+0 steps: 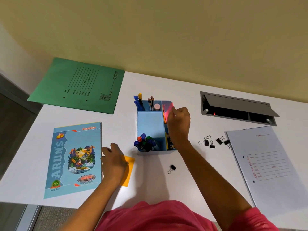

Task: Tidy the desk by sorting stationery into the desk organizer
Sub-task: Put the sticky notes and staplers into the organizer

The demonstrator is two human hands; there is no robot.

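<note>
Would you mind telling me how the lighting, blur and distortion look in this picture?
Head view: soft, even light with only faint shadows beside the organizer; the pink notes at the right hand glow washed-out; the wide-angle lens slants the desk edges.

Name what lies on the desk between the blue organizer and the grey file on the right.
In the head view, a cluster of black binder clips lies between the organizer and the grey file. The rightmost clip meets the file's edge.
</note>
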